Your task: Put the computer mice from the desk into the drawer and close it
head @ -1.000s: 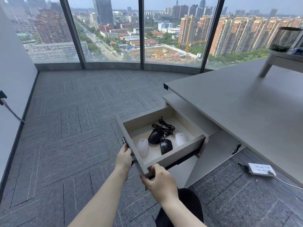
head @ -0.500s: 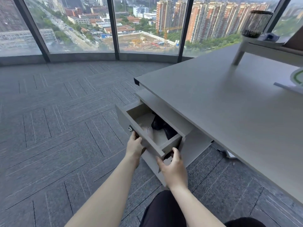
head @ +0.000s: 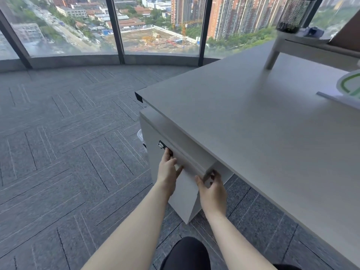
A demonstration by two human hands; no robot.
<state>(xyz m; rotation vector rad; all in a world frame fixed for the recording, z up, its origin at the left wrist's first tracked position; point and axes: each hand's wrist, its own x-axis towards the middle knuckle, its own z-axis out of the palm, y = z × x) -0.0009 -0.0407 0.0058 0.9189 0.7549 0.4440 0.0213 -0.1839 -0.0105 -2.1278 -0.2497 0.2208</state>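
Desk (head: 263,133): broad grey top filling the right side; no mice visible on the part in view
Cabinet (head: 155,152): pedestal tucked under the desk's near-left corner, front face toward the carpet
Drawer (head: 187,158): top drawer, front looking flush or almost flush with the cabinet face; long axis running from upper left at the lock (head: 161,145) to lower right at the cabinet corner; mice presumably inside, hidden
Direction from hands: directly ahead and slightly above, touching; closing push into the cabinet, away from the body and toward the right
Left hand (head: 168,168): flat against the drawer front near the lock end, fingers extended, not clenched
Right hand (head: 212,190): at the drawer's lower-right end, fingers curled round the corner edge
Nearer hand: both in contact, neither clearly nearer
Judgement: closing likely done or nearly so; any remaining gap too fine to tell
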